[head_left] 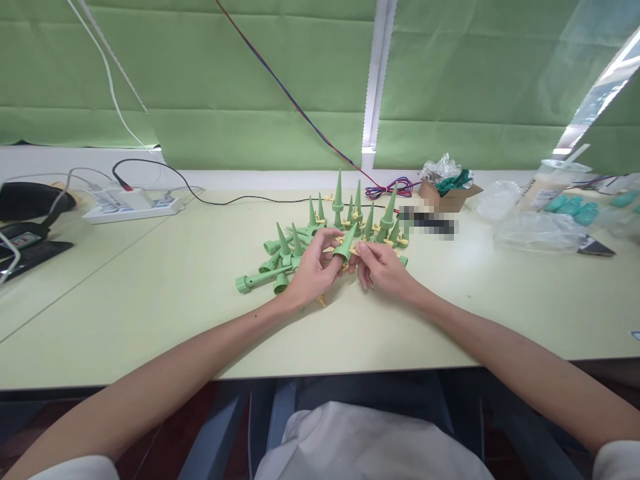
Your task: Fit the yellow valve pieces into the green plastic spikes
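Note:
My left hand (pixel 319 265) is closed around a green plastic watering spike (pixel 346 245), its pointed end tilted up and to the right, its wide open end toward me. My right hand (pixel 385 268) pinches a small yellow valve (pixel 355 251) against the side of that spike; how far it sits in the spike is hidden by the fingers. Behind and left of my hands lies a cluster of similar green spikes (pixel 389 212), some upright, others on their sides. A loose yellow valve (pixel 321 301) rests on the table just below my left hand.
On the cream table (pixel 150 313), a white power strip (pixel 133 205) with cables stands left. At the back right are a small cardboard box (pixel 450 199) with plastic wrapping, a drink cup (pixel 547 183), plastic bags and a phone (pixel 597 246). A coiled red-blue wire (pixel 393 189) lies behind the spikes.

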Demonstrator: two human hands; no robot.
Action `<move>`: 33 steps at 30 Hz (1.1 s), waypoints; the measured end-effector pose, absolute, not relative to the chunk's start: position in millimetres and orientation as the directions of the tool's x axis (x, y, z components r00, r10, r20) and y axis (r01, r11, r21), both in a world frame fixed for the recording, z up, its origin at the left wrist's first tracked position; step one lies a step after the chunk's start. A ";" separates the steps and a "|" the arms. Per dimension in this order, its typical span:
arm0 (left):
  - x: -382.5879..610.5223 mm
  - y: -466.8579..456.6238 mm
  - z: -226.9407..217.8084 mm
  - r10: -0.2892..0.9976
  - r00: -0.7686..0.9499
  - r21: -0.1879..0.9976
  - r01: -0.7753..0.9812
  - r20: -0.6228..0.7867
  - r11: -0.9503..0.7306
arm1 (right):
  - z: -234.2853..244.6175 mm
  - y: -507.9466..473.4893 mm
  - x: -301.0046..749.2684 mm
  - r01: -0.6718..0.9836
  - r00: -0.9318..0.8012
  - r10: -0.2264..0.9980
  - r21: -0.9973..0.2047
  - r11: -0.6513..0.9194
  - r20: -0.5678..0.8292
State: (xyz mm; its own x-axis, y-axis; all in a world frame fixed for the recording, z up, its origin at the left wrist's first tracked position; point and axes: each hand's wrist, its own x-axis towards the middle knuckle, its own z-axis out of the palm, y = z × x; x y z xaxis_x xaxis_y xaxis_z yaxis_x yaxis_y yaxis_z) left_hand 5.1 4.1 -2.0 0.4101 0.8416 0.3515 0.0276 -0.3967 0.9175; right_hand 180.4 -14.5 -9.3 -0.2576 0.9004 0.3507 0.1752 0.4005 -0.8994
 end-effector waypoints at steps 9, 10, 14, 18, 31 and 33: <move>3.1 2.9 -2.9 0.804 0.433 0.856 0.126 0.407 -0.501 | -7.7 -12.8 178.1 -0.151 -0.310 0.944 -0.986 0.069 0.113; 2.9 2.5 -2.9 0.797 0.438 0.844 0.140 0.416 -0.518 | -7.8 -12.9 178.2 -0.176 -0.314 0.945 -0.983 0.042 0.097; 2.1 1.5 -3.1 0.767 0.456 0.791 0.192 0.452 -0.581 | -7.6 -13.2 179.2 -0.246 -0.362 0.931 -0.968 -0.042 0.052; 1.7 1.7 -3.7 0.734 0.471 0.743 0.215 0.490 -0.634 | -7.6 -12.7 179.1 -0.302 -0.408 0.913 -0.947 -0.111 0.023; 1.4 2.6 -6.7 0.662 0.503 0.653 0.228 0.556 -0.722 | -5.3 -11.1 179.4 -0.292 -0.455 0.884 -0.919 -0.265 -0.111; 2.0 2.1 -5.7 0.677 0.498 0.672 0.228 0.542 -0.705 | -8.7 -9.9 178.8 -0.305 -0.449 0.887 -0.915 -0.264 -0.106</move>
